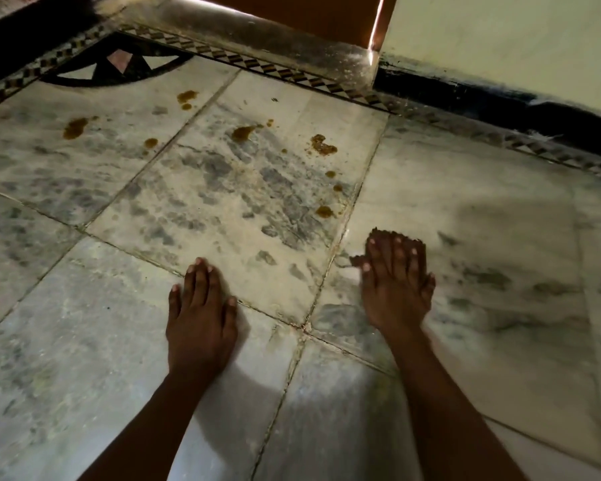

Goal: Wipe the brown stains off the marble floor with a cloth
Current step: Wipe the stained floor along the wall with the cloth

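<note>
left hand (pixel 200 308): lay flat on the marble floor (pixel 84 359), palm down, fingers spread a little, gripping nothing; its fingertips reached a tile joint.
right hand (pixel 396 282): pressed palm down, fingers close together, on top of a small dark cloth (pixel 394 235).
cloth: mostly hidden under the right hand; only a ragged brown edge showed past the fingertips and beside the thumb side. its full shape could not be told.
brown stains (pixel 323 144): scattered over the tiles beyond both hands, well apart from the cloth; the nearest blot (pixel 324 212) sat just beyond and to the left of the right hand's fingertips.
other blots: one long smear (pixel 75 128) far left, a pair (pixel 187 98) near the patterned border, one (pixel 243 132) mid-tile, small drops between.
floor: grey-veined pale slabs with dark joints; a faint brownish haze lay over the middle tile.
border: a checkered inlay strip (pixel 275 71) ran along the far edge, with a black and white corner motif (pixel 118 67).
wall: pale wall (pixel 500 36) with a dark skirting (pixel 465 88) at upper right.
</note>
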Tool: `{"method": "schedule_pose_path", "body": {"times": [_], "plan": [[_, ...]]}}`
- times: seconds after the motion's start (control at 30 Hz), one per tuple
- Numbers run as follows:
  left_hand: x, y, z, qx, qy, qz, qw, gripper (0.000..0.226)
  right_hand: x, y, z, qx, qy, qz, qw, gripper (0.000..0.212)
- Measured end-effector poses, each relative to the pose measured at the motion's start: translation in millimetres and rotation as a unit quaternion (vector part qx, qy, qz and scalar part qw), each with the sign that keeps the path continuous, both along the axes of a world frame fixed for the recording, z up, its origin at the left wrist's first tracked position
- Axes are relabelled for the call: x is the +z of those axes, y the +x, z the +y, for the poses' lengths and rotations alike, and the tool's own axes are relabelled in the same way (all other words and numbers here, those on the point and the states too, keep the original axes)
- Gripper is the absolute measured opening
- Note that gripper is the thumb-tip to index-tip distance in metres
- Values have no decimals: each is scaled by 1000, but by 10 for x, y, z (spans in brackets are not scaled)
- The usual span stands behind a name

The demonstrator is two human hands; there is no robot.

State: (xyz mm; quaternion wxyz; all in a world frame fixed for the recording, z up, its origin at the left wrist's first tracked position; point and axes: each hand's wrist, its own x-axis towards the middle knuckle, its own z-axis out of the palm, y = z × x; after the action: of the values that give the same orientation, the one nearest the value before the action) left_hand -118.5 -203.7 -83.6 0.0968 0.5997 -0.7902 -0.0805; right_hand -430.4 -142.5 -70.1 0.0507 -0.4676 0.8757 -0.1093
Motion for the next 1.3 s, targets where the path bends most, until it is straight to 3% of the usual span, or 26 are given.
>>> {"method": "schedule_pose_path", "body": {"times": [0.07,0.13,0.2,0.27,0.33,0.4,0.47,0.5,0.6,0.7,0.77,0.83,0.9,0.97,1.07,1.13,1.17,1.23,1.3], "plan": [[4,6,-1,-2,2,-1,1000,75,-23,245,-201,6,-16,-5,1000,59],[14,14,-3,-2,4,1,1000,76,-48,513,-70,143,-47,36,988,53],[28,6,-3,-4,7,5,1000,76,-10,544,367,301,-33,64,951,53],[41,-4,7,-2,5,11,1000,77,95,275,708,353,5,42,935,54],[34,-7,6,-1,2,11,1000,77,90,-126,778,248,18,49,967,56],[25,-8,6,-4,0,9,1000,77,119,-446,555,58,14,37,998,57],[9,-1,-7,-5,-3,6,1000,76,217,-624,128,-109,-1,-70,992,56],[5,0,5,-4,-4,9,1000,76,253,-627,-74,-135,7,-114,984,58],[15,-5,1,-2,-9,10,1000,77,160,-311,-361,-16,30,-85,996,70],[31,-5,9,-3,-10,14,1000,77,61,194,217,186,22,-7,982,63],[37,-10,14,-3,-11,15,1000,77,114,183,632,233,16,-9,972,61],[46,-18,-3,-4,-13,17,1000,77,97,-58,705,171,12,3,985,62],[29,-7,-12,-3,-17,18,1000,76,58,-233,447,37,-6,3,999,63],[23,-6,-9,-4,-17,16,1000,76,100,-261,44,-47,-12,-55,997,67],[27,6,-12,-4,-6,35,999,78,70,-120,-343,32,-1,-145,989,57],[95,-4,-19,11,16,82,996,82,186,78,-410,129,-38,-256,957,48],[144,-31,-24,17,26,109,994,84,266,182,-396,141,-51,-354,923,43],[283,-129,1,19,26,153,988,82,463,384,-322,80,-73,-564,819,39],[477,-311,38,16,21,238,971,68,672,544,-275,-30,-132,-710,691,37]]}}
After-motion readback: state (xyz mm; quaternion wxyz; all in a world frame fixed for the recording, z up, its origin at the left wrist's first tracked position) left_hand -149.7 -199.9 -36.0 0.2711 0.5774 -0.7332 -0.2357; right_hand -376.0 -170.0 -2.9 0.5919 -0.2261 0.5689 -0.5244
